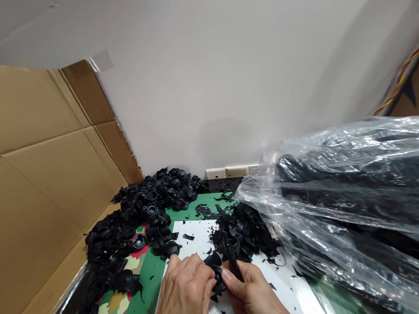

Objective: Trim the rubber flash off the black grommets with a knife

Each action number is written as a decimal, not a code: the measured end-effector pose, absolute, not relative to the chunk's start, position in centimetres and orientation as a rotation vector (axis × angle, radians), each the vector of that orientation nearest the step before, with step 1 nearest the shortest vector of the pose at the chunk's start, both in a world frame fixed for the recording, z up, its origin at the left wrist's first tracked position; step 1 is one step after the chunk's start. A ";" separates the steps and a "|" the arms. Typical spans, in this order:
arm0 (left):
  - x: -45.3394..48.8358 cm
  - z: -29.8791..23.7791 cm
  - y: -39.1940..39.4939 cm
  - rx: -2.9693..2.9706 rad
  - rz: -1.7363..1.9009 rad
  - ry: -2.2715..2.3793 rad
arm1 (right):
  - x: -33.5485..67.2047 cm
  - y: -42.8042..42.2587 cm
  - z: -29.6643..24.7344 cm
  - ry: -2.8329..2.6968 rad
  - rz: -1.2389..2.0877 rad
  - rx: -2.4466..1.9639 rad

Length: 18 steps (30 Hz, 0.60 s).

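Both my hands meet low in the middle of the view over a white sheet (194, 232). My left hand (186, 297) is closed, its fingers curled round a small black rubber part (216, 275). My right hand (250, 293) is closed too, its thumb pressing on the same part and its fingers gripping a thin black tool (231, 259) that points up and away. Black trimmings (246, 232) lie in a heap just beyond the fingers.
A long pile of black rubber parts (140, 208) runs along the left, beside a brown cardboard sheet (36, 164). A clear plastic bag (361, 196) full of black parts fills the right. A green patterned mat (135, 312) lies under the sheet. A white wall stands behind.
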<state>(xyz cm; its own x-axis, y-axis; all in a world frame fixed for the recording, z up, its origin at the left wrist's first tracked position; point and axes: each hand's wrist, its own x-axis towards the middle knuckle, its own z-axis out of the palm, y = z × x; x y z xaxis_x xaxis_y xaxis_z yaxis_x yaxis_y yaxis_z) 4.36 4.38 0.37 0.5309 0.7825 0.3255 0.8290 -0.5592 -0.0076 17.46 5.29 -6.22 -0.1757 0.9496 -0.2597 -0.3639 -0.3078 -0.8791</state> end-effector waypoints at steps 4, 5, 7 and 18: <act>5.0 -0.6 4.2 -2.537 -0.371 -1.401 | 17.3 5.3 -6.1 -0.908 1.566 -1.026; 5.1 -0.9 4.1 -2.529 -0.359 -1.420 | 17.4 5.3 -6.0 -0.928 1.563 -1.012; 5.1 -1.3 4.0 -2.539 -0.339 -1.452 | 17.6 5.3 -5.8 -0.960 1.574 -1.000; 4.7 -2.3 4.2 -2.656 -0.839 -1.967 | 18.5 5.8 -5.6 -0.929 1.656 -1.111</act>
